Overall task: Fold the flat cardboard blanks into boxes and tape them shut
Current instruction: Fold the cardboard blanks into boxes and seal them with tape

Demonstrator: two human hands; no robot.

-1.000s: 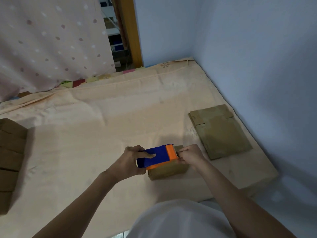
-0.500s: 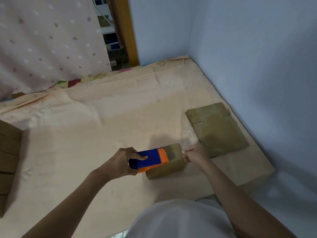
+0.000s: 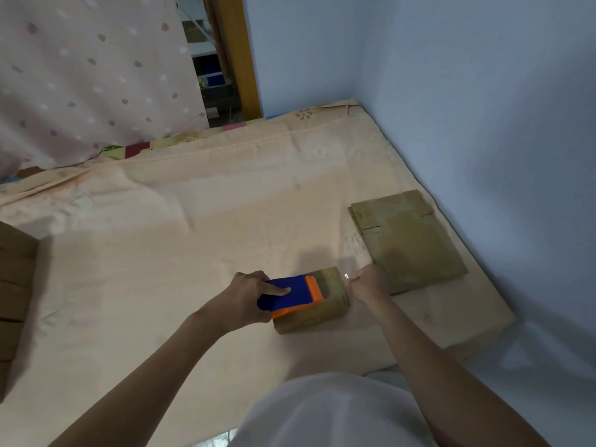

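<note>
Left hand (image 3: pixel 245 298) grips blue-orange tape dispenser (image 3: pixel 290 295) atop small box (image 3: pixel 317 306). Right hand (image 3: pixel 367 282) pinches something tiny, unclear. Stacked boxes (image 3: pixel 13 291) cropped at left. Peach sheet (image 3: pixel 161 237), blue walls (image 3: pixel 467 91).

Tape dispenser (image 3: pixel 290 295) on box (image 3: pixel 317 309), flat blanks (image 3: pixel 408 240) right, stacked boxes (image 3: pixel 14 295) far left

You are getting open bedsheet (image 3: pixel 167 253) to the left and beyond the box (image 3: pixel 325 304), wide enough for either hand to pass. The wall (image 3: pixel 483 124) is closing off the right side, the flat blanks (image 3: pixel 409 243) are lying just beside the box there, and stacked cartons (image 3: pixel 14 285) are blocking the far left edge.
</note>
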